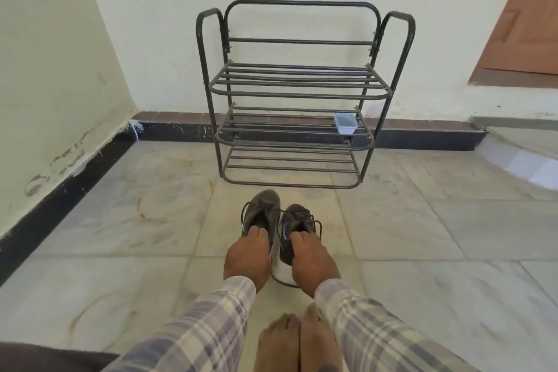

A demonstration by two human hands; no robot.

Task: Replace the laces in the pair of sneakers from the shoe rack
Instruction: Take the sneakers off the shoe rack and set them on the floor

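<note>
left hand (247, 257): gripping the left sneaker (263, 212) by its collar
right hand (314, 261): fingers hooked into right sneaker (299, 219)
shoe rack (290, 93): near, just beyond both

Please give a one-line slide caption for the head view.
Left hand and right hand hold the pair of dark sneakers in front of the metal shoe rack.

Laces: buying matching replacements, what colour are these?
The laces on the sneakers look black; head view shows best.
</note>
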